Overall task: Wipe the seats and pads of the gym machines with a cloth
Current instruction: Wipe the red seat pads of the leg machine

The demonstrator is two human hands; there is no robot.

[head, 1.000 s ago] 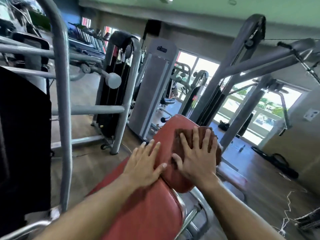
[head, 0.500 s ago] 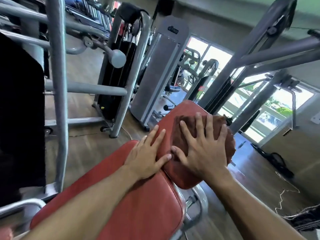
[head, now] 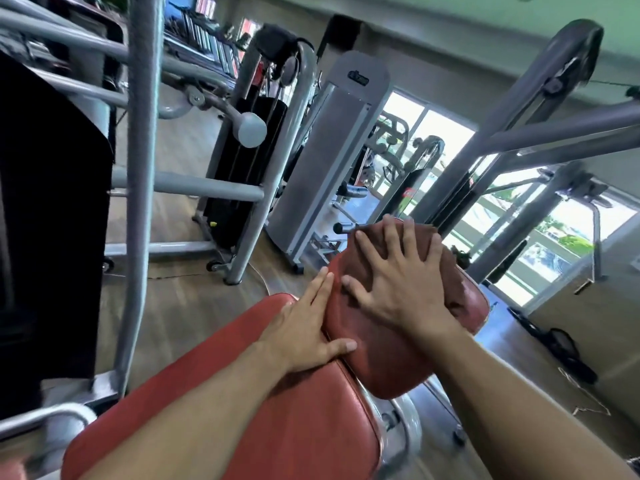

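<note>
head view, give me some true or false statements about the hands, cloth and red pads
1. The right hand presses flat on the cloth. True.
2. The cloth lies on the floor. False: it lies on the far red pad.
3. The left hand holds a spray bottle. False: it holds nothing and rests open where the near red pad meets the far one.
4. The cloth is brown. True.
5. Both hands are on the cloth. False: only the right hand is.
</note>
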